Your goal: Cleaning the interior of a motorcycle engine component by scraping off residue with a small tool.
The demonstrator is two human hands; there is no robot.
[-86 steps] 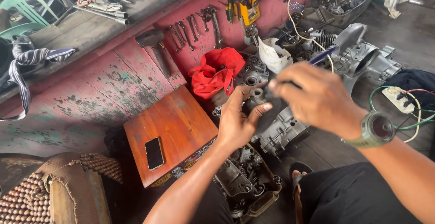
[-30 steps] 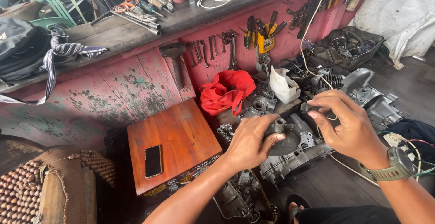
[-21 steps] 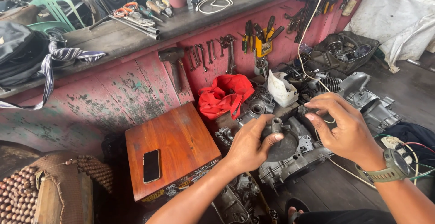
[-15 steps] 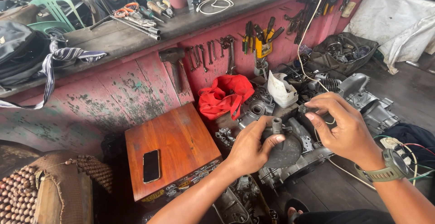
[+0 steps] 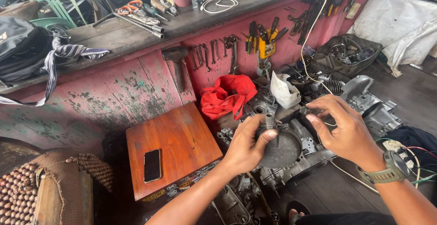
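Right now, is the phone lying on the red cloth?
No, the black phone lies flat on the wooden box, apart from the red cloth.

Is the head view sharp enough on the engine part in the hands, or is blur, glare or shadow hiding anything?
Head view: even daylight, no glare; the left hand and right hand are sharp on the round dark engine part; the floor under the wooden stool is in deep shadow; wide-angle bending at the edges.
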